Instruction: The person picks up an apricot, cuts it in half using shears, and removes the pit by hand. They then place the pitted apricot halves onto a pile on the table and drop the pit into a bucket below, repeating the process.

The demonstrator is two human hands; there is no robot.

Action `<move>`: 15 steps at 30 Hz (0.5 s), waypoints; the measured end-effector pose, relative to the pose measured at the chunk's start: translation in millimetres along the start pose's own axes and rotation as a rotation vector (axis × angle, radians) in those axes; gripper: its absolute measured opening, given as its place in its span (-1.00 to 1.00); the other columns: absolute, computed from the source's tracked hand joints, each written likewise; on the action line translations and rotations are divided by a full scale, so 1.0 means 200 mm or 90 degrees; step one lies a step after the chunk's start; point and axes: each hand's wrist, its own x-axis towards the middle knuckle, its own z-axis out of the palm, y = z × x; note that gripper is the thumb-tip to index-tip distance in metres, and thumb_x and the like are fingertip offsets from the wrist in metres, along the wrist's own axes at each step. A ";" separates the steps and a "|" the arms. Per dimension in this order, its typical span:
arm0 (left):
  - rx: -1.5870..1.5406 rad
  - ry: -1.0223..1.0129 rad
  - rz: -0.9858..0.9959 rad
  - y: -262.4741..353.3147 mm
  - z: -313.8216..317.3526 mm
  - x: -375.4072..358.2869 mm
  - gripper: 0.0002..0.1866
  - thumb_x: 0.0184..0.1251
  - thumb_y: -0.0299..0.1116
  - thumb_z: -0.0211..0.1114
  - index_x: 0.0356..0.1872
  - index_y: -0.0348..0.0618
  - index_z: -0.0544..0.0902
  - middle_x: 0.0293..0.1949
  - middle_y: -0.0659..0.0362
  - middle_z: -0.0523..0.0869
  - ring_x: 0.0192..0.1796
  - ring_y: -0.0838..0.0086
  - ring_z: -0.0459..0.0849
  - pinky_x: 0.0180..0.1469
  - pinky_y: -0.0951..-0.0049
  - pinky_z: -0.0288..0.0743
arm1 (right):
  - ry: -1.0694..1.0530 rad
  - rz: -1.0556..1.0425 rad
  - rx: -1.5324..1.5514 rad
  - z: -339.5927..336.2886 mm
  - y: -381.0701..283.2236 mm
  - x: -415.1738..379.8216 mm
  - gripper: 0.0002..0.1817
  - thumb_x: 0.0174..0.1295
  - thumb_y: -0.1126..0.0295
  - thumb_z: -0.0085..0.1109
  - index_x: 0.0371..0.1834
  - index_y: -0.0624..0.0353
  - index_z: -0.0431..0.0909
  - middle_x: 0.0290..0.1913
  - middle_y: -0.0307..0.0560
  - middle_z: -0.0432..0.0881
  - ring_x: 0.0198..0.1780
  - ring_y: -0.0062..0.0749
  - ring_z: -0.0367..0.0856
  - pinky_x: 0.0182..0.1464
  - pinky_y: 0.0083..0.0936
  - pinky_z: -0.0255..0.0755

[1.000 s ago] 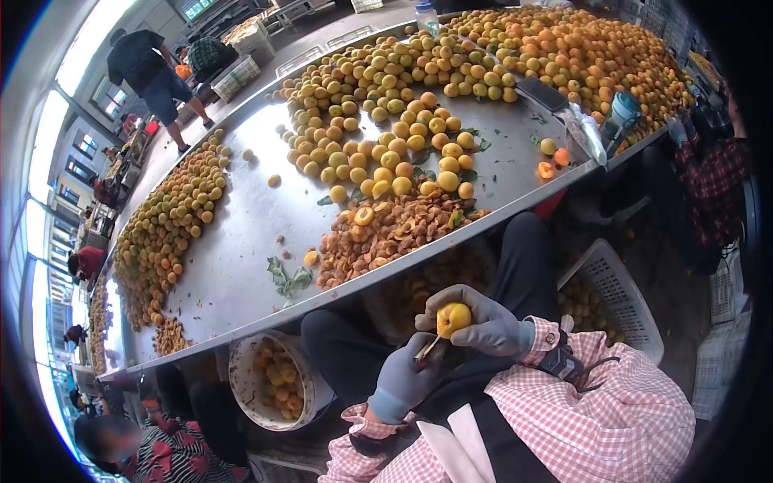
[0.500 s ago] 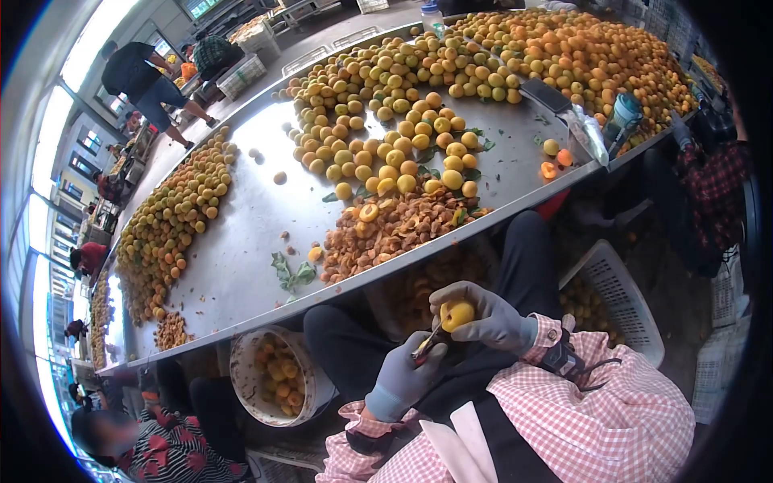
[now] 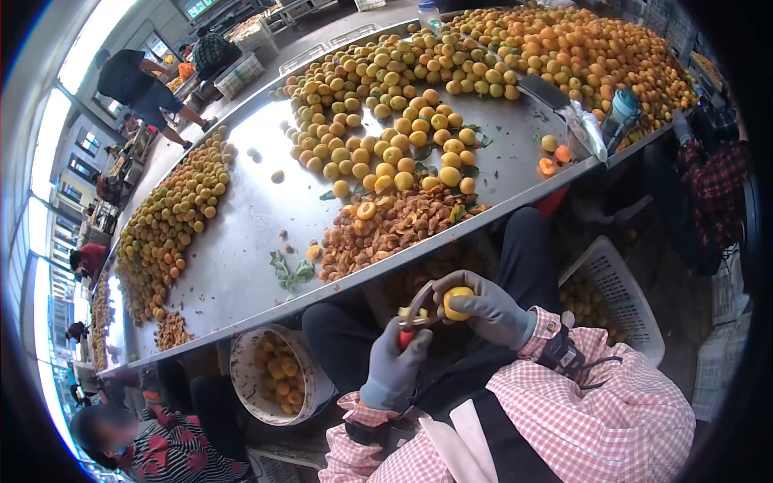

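Head: fruit (image 3: 458,303) in right hand (image 3: 493,311)

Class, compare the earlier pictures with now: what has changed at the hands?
The grey-gloved left hand has shifted slightly left, its red-handled metal tool swinging upward beside the round yellow fruit. The grey-gloved right hand still holds that fruit. Nothing was let go; the round white bucket stayed put.

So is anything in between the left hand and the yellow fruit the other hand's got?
Yes: the tool's curved metal end and fingers of the right hand lie between the left hand and the fruit.
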 end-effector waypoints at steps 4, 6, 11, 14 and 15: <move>-0.198 -0.052 -0.005 0.07 -0.05 0.02 -0.80 0.38 -0.40 0.22 -0.04 -0.22 0.56 -0.30 0.21 0.65 -0.34 0.68 0.55 -0.26 0.65 0.46 | -0.053 -0.007 -0.080 -0.07 0.02 -0.03 -0.44 0.12 0.45 0.36 0.20 0.13 0.36 0.06 -0.14 0.49 0.06 -0.45 0.55 0.18 -0.51 0.43; -0.077 -0.056 0.043 0.08 0.00 0.02 -0.80 0.36 -0.40 0.26 -0.05 -0.22 0.56 -0.36 0.25 0.63 -0.38 0.68 0.53 -0.30 0.64 0.43 | -0.060 -0.011 -0.136 -0.06 0.01 -0.05 -0.45 0.12 0.47 0.34 0.20 0.14 0.36 0.07 -0.14 0.48 0.09 -0.47 0.51 0.23 -0.52 0.37; 0.227 -0.092 0.149 0.08 0.06 0.00 -0.73 0.27 -0.35 0.37 -0.11 -0.22 0.53 -0.40 0.03 0.65 -0.41 0.38 0.64 -0.29 0.45 0.50 | -0.089 0.003 -0.168 0.01 -0.03 -0.09 -0.44 0.10 0.52 0.35 0.19 0.14 0.37 0.11 -0.15 0.47 0.14 -0.49 0.47 0.28 -0.53 0.31; 0.284 -0.086 0.152 0.09 0.06 -0.01 -0.71 0.26 -0.33 0.37 -0.10 -0.21 0.50 -0.36 -0.05 0.68 -0.37 0.16 0.70 -0.29 0.38 0.53 | -0.117 0.014 -0.151 0.00 -0.02 -0.10 -0.43 0.10 0.59 0.33 0.20 0.15 0.36 0.11 -0.16 0.48 0.15 -0.49 0.48 0.27 -0.54 0.33; 0.289 -0.095 0.157 0.09 0.06 -0.01 -0.69 0.26 -0.34 0.37 -0.09 -0.21 0.49 -0.35 -0.06 0.68 -0.34 0.11 0.71 -0.29 0.35 0.54 | -0.119 0.016 -0.151 0.01 -0.02 -0.10 -0.43 0.10 0.59 0.33 0.20 0.15 0.36 0.11 -0.16 0.48 0.15 -0.49 0.48 0.27 -0.54 0.33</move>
